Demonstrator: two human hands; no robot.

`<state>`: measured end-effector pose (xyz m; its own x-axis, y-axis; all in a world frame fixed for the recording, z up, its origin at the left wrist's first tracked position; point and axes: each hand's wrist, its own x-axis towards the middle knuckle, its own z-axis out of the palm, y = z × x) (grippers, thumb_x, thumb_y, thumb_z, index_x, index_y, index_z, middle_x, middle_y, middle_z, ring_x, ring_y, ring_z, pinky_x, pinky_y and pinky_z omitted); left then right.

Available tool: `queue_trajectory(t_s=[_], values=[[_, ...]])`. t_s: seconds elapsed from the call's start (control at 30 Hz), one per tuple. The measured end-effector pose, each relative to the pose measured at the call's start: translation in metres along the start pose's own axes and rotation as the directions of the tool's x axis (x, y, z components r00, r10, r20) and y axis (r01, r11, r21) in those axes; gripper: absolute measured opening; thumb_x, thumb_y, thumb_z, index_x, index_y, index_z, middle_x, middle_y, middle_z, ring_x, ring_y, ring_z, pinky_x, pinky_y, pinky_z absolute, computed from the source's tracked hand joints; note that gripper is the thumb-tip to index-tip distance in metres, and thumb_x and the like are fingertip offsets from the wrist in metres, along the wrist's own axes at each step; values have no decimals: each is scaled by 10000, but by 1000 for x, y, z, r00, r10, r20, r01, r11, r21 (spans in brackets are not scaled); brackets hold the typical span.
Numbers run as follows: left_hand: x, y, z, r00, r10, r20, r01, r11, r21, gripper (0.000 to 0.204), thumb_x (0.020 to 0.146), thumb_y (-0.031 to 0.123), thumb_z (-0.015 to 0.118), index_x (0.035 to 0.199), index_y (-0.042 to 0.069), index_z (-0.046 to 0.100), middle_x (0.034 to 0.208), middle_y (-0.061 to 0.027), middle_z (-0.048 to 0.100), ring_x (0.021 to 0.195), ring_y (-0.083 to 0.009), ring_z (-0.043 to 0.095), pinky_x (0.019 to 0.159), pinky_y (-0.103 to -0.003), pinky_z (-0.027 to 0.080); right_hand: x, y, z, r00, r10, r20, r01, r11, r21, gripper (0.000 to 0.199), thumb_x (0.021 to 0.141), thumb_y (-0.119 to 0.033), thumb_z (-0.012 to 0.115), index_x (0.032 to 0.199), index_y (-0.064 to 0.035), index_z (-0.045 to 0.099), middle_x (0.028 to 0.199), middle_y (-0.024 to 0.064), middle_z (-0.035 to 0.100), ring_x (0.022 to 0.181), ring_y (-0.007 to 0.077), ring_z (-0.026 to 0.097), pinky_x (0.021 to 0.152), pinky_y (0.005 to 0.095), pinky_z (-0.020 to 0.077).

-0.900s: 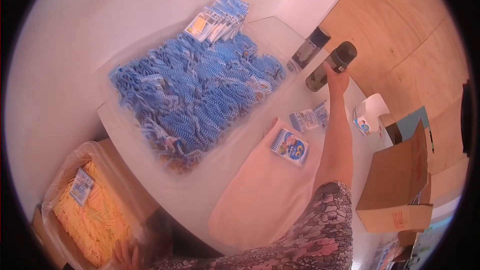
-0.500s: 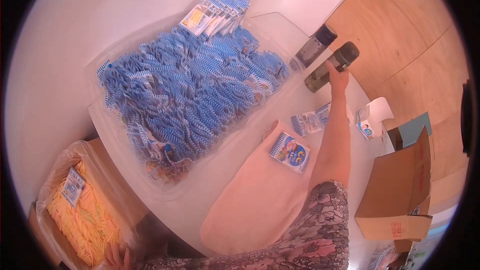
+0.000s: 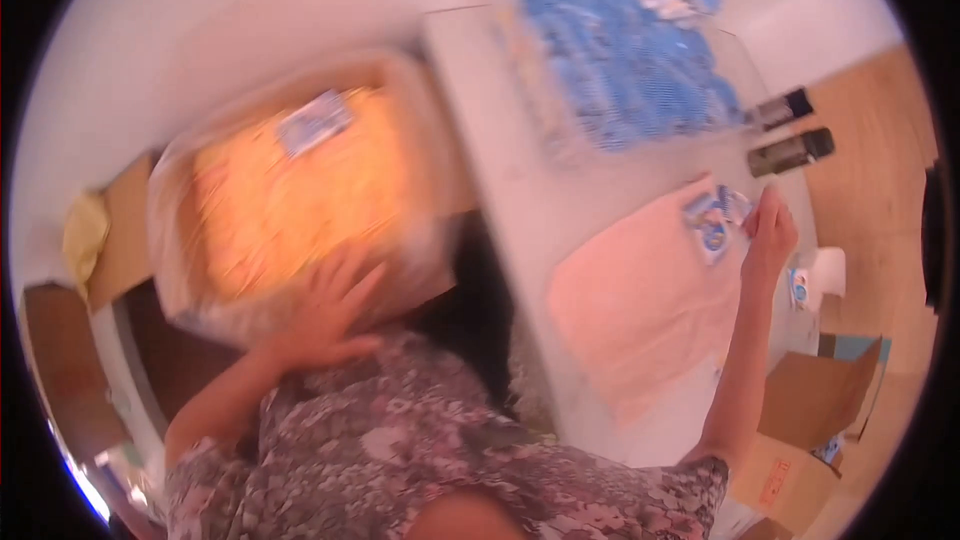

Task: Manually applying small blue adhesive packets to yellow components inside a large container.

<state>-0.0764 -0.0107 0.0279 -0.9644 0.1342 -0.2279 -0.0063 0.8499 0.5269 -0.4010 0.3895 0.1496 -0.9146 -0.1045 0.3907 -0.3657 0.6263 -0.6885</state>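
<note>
My left hand [image 3: 335, 310] has its fingers spread at the near edge of a plastic-lined cardboard box [image 3: 180, 250]. Thin yellow-orange sticks [image 3: 300, 205] fill the box, and a small printed packet [image 3: 315, 122] lies on top of them. Over the table, my right hand [image 3: 771, 227] is closed, its fingers bent together beside a small blue-and-white packet [image 3: 735, 204]. Motion blur hides whether anything is between those fingers. Another packet [image 3: 710, 227] rests on a pink cloth [image 3: 640, 310] just left of it. Beyond my right hand lies a dark drinking bottle [image 3: 790, 152], apart from it.
A clear tray [image 3: 545, 125] of many blue-and-white packets [image 3: 630, 60] stands at the table's far side. A second bottle [image 3: 782, 108] lies behind the first. An open cardboard box [image 3: 790, 470] stands at the lower right, and a yellow bag [image 3: 86, 235] at the far left.
My right hand has let go of the drinking bottle and come nearer, to the packets by the cloth. The view has swung left, bringing the box of sticks and my left hand further in.
</note>
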Motion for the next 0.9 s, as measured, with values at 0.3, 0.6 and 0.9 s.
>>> queue_trajectory(t_s=[0.3, 0.6, 0.9], values=[[-175, -40, 23, 811, -207, -548, -117, 859, -498, 421, 875, 315, 510, 1159, 11, 570, 1212, -185, 546, 1152, -355, 485, 974, -445, 354, -276, -117, 134, 690, 171, 703, -473, 842, 258, 87, 887, -85, 531, 899, -4, 561, 837, 59, 562, 720, 102, 516, 621, 252, 430], [-155, -109, 146, 963, -265, 50, 225, 685, -693, 380, 947, 292, 438, 1179, 11, 548, 1150, -163, 578, 1081, -320, 535, 935, -363, 403, -287, -94, 193, 750, -254, 610, 175, 967, 187, 287, 848, -57, 554, 1132, -17, 538, 1141, 138, 554, 1062, 247, 510, 910, 305, 409], [-104, -137, 225, 954, -255, -156, 76, 711, -699, 379, 933, 279, 456, 1222, 51, 548, 1175, -120, 588, 1086, -259, 535, 945, -346, 398, -281, -33, 199, 707, -1, 707, -38, 998, 40, 390, 925, -210, 474, 1276, -42, 464, 1284, 161, 477, 1189, 282, 434, 995, 348, 342]])
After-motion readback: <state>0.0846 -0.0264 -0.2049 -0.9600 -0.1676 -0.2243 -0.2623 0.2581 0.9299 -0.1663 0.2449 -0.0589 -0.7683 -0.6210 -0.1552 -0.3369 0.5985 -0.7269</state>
